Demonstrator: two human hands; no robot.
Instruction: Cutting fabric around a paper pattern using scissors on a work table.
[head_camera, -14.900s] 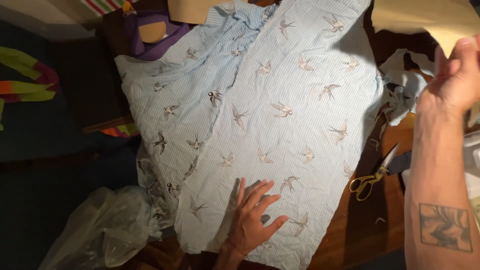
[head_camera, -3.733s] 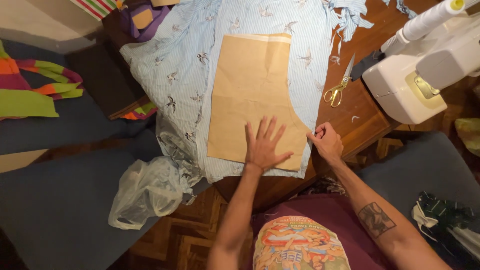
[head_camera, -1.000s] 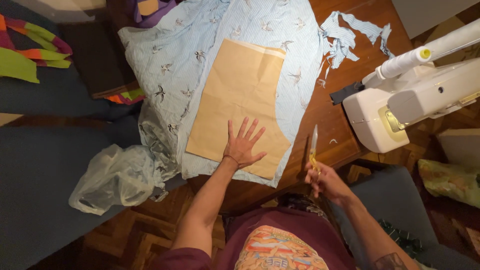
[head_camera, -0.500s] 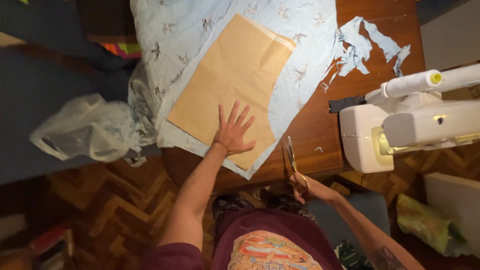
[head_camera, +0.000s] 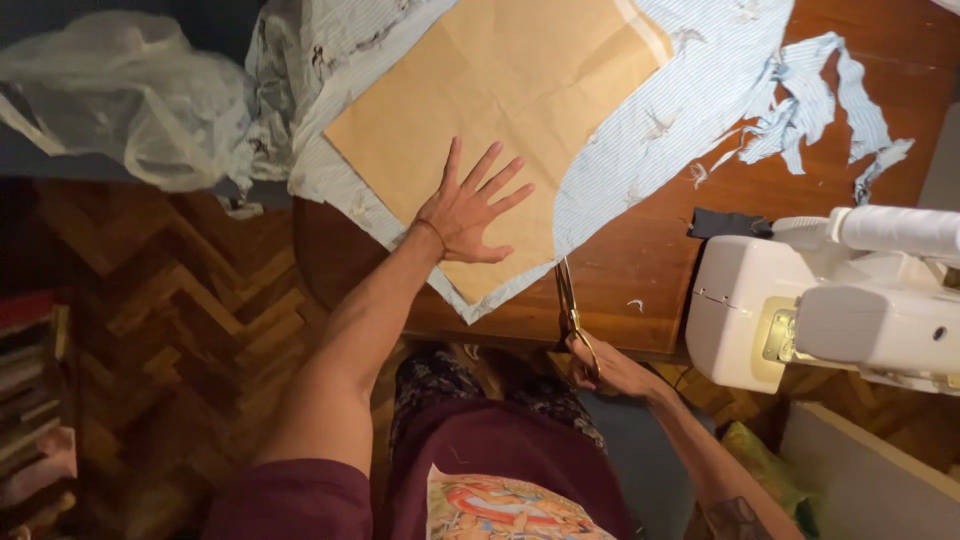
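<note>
On wooden table (head_camera: 640, 270), above parquet floor (head_camera: 190, 300): fabric (head_camera: 640, 140).

The brown paper pattern (head_camera: 490, 120) and the striped blue fabric (head_camera: 700, 70) under it run off the far edge. The sewing machine (head_camera: 830, 300) is cut off at right. The scissors (head_camera: 570, 300) handles hide inside the right hand (head_camera: 610, 365).

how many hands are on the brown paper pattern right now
1. The left hand lies flat, fingers spread, on the brown paper pattern. The right hand is off it, at the table edge, holding gold-handled scissors.
</note>
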